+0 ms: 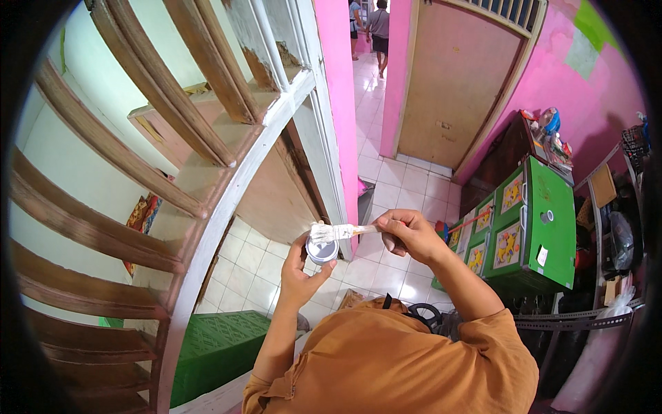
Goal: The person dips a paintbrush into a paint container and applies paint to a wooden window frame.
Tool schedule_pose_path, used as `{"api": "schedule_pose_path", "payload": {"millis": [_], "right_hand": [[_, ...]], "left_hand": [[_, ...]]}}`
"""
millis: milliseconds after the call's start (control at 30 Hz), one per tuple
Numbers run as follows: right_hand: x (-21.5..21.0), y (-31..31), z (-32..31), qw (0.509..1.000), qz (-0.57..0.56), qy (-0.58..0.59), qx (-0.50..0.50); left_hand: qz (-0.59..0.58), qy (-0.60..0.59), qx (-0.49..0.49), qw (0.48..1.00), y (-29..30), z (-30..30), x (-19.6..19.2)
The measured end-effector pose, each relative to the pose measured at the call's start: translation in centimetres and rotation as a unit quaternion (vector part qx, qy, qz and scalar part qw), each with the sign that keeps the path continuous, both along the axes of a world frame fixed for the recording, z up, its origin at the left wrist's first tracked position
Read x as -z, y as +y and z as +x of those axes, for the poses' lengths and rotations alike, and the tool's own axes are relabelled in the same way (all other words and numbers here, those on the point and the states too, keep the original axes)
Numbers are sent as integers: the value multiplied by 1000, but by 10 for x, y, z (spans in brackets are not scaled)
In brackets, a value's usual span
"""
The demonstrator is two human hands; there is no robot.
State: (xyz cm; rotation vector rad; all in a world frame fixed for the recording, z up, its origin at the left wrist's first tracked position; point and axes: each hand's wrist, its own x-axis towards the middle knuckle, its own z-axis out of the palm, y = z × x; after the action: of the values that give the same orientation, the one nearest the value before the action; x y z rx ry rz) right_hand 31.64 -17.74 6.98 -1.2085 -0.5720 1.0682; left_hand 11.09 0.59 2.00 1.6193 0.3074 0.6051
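Observation:
In my left hand (300, 277) is a small round paint pot (322, 257), pale grey inside, with my fingers and thumb wrapped round it. My right hand (408, 233) grips the handle of a paintbrush (336, 232) that lies level over the pot. White paint coats the bristles and part of the ferrule, and the bristle end sits at the pot's far rim. Both hands are in front of my chest. To their left rises a window frame (196, 207) whose curved edge is painted white, with unpainted brown wooden slats (103, 226).
A green drawer cabinet (545, 217) with clutter on its dark neighbour stands at the right, beside a metal shelf rack (593, 317). A green crate (217, 352) is at the lower left. Beyond a brown door (458, 86), two people (378, 31) are in the far passage.

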Motion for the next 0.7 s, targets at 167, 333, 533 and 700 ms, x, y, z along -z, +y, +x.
{"api": "schedule_pose_path", "payload": {"millis": [167, 333, 533, 700], "right_hand": [[-1, 1, -2, 1000, -12, 2, 19], [-7, 4, -1, 999, -14, 25, 24], [-18, 7, 9, 997, 2, 38, 67], [-31, 7, 11, 998, -10, 31, 62]], "left_hand": [[13, -10, 3, 1000, 2, 1, -1], [12, -17, -7, 1000, 2, 1, -5], [44, -17, -18, 999, 13, 15, -21], [62, -21, -20, 998, 15, 20, -33]]}}
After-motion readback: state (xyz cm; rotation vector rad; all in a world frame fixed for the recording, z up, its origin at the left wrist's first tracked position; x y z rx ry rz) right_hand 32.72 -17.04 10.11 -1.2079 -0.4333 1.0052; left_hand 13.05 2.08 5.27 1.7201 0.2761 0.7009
